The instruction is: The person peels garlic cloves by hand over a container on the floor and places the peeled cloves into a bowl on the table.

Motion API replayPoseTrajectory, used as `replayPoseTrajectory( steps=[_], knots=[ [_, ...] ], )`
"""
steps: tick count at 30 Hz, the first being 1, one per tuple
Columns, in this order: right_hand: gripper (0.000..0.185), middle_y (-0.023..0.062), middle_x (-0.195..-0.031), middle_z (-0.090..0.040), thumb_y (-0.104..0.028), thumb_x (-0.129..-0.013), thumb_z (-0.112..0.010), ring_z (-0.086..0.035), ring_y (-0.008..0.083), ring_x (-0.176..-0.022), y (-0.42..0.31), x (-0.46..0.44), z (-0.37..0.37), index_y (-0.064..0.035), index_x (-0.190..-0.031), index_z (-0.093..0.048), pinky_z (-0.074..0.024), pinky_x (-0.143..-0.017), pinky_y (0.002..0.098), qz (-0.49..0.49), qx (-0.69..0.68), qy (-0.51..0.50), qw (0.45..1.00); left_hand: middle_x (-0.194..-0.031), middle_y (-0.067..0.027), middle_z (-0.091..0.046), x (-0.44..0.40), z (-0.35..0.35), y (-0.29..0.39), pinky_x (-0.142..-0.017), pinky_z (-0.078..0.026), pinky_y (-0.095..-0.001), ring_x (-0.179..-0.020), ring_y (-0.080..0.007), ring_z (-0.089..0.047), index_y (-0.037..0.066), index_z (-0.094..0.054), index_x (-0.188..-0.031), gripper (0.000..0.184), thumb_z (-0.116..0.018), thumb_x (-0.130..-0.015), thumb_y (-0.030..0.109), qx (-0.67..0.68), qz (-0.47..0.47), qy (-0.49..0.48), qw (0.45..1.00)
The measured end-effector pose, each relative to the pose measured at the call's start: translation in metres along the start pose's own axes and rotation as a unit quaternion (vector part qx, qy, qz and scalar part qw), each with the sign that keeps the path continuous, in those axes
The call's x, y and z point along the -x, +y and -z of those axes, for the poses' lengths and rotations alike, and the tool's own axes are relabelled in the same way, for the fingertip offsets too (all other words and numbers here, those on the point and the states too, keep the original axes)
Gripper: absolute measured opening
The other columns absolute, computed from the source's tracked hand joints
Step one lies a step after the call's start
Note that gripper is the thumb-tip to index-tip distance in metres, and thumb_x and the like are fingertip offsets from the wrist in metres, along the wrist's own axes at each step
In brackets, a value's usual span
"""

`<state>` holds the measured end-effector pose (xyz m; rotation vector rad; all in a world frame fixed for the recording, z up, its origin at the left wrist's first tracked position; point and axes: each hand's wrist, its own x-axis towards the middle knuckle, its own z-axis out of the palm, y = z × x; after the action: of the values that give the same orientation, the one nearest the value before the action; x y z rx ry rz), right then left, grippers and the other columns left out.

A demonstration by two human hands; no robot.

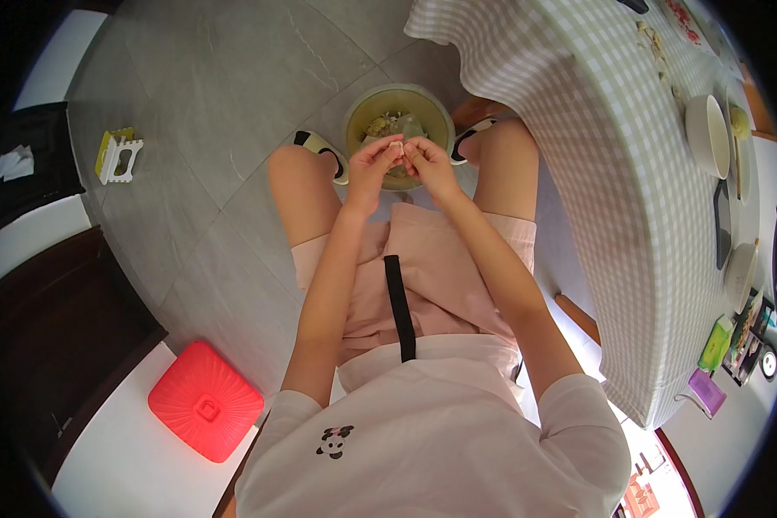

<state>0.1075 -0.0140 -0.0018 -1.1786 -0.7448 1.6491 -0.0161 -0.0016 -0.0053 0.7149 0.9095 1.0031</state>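
Note:
Above a round yellowish bin (355, 129) on the floor between the knees, my two hands meet at the fingertips. A small pale, pinkish piece shows between them, too small to name. My left hand (376, 172) has its fingers and thumb pressed together at this piece. From the other side, my right hand (432, 168) pinches at the same piece with thumb and forefinger. Inside the bin lie pale scraps (387, 123) and what looks like a clear plastic liner, partly hidden by my hands.
A table with a checked cloth (609, 198) stands at the right, bearing a white bowl (707, 136), a green packet (716, 344) and other dishes. A red lidded container (205, 401) is at the lower left. A small yellow-and-white stool (119, 156) stands on the floor.

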Motion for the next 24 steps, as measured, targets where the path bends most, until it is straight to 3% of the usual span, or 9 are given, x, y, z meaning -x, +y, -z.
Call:
replayPoseTrajectory(
  steps=[11,21,24],
  knots=[
    [0.016,-0.0027,-0.060,-0.044,-0.018,-0.086,-0.043,-0.039,0.0057,-0.053,-0.005,0.000,-0.001,-0.0062,-0.077,-0.049,-0.0307,-0.046,0.0170,-0.041,-0.025,0.027,0.998,-0.087,-0.0064,-0.058,-0.001,0.002,0.001,-0.069,-0.044,-0.0206,-0.076,-0.0098,-0.054,-0.002,-0.054,-0.094,0.021,-0.058,-0.074,0.005,0.016,0.000,0.053,0.998],
    [0.014,-0.0022,-0.060,-0.046,-0.018,-0.083,-0.048,-0.040,0.0061,-0.051,0.002,-0.009,0.011,-0.0055,-0.081,-0.053,-0.0314,-0.046,0.0175,-0.033,-0.034,0.036,0.998,-0.087,-0.0079,-0.058,-0.003,0.002,0.005,-0.070,-0.045,-0.0221,-0.075,-0.0124,-0.056,-0.002,-0.052,-0.099,0.024,-0.056,-0.075,0.003,0.053,0.011,0.051,0.997],
    [0.015,0.0000,-0.067,-0.051,-0.017,-0.082,-0.050,-0.046,0.0070,-0.060,0.010,-0.017,0.017,-0.0031,-0.087,-0.052,-0.0361,-0.054,0.0191,-0.005,-0.001,0.037,0.999,-0.087,-0.0086,-0.058,-0.003,0.002,0.008,-0.071,-0.045,-0.0224,-0.076,-0.0130,-0.056,-0.003,-0.052,-0.098,0.024,-0.056,-0.075,0.003,0.075,0.017,0.055,0.995]
  ],
)
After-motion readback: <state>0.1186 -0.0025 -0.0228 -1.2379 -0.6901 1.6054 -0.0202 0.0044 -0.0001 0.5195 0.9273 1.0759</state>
